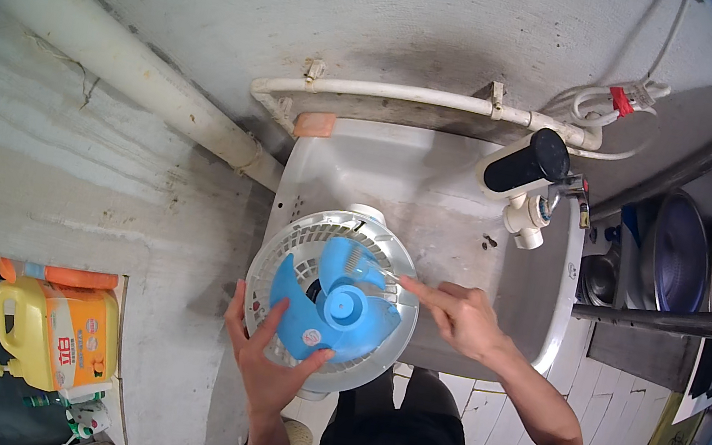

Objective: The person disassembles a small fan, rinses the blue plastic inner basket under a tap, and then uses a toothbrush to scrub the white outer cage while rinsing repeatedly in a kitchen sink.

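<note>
An electric fan with a white plastic grille housing (402,342) rests over the left front part of the sink, its three-bladed blue impeller (304,326) facing up. My left hand (268,369) grips the fan at its lower left, with the thumb and a finger on a blue blade and other fingers at the rim. In my right hand (463,316) is a small clear-handled brush (366,266). Its bristles lie against the upper blade, and the forefinger stretches along the handle. A round white sticker (311,337) is on the lower blade.
The ceramic sink (547,337) has a black-and-white tap unit (522,168) at its right back. An orange soap bar (314,124) sits on the back left corner. A yellow detergent jug (55,335) stands left, and a rack with pans (679,253) is at right.
</note>
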### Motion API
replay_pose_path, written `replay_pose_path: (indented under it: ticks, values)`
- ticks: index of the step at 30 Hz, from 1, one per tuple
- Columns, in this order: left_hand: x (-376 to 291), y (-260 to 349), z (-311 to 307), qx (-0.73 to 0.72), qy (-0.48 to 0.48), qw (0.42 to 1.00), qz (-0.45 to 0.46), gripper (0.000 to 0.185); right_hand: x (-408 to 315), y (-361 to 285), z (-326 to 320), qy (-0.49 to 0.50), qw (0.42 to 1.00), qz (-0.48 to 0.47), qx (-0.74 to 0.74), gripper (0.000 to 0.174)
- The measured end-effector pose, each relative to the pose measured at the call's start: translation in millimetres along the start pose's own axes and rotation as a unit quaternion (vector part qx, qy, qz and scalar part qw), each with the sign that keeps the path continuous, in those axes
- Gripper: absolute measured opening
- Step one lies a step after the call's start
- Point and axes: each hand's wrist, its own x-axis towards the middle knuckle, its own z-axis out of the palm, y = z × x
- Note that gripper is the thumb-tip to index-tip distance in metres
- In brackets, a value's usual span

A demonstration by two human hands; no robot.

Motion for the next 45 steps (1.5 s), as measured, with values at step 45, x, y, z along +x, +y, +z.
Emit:
replay_pose_path:
  ticks: [45]
  values:
    - [3, -9, 2, -0.074, 0.004, 0.997, -0.002, 0.025, -9, -10, 30, 0.110, 0.981, 0.064, 0.146, 0.048]
